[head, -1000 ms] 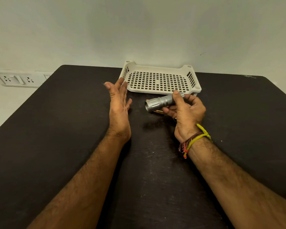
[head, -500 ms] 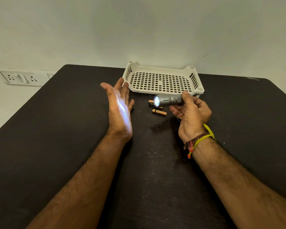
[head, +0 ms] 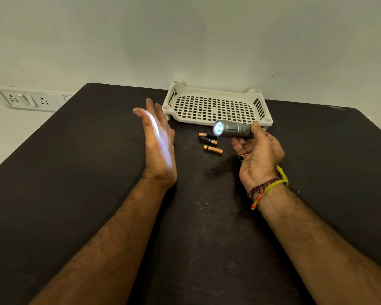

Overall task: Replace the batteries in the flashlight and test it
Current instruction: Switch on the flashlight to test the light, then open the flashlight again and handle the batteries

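Right hand (head: 259,155) clamped in a grip on lit flashlight (head: 232,128) (beam on palm). Left hand (head: 160,143) open, fingers apart. Three batteries (head: 210,142) on dark surface (head: 75,172).

The flashlight (head: 233,129) looks like brushed grey metal — satin, with ribbed grooves round its body. The three batteries (head: 209,142) have glossy copper-and-black wrappers. The tray (head: 216,106) is smooth cream plastic, perforated. The worktop (head: 75,172) is dark and matt — rough-grained, speckled with pale flecks. Woven thread bands (head: 266,188) circle one wrist.
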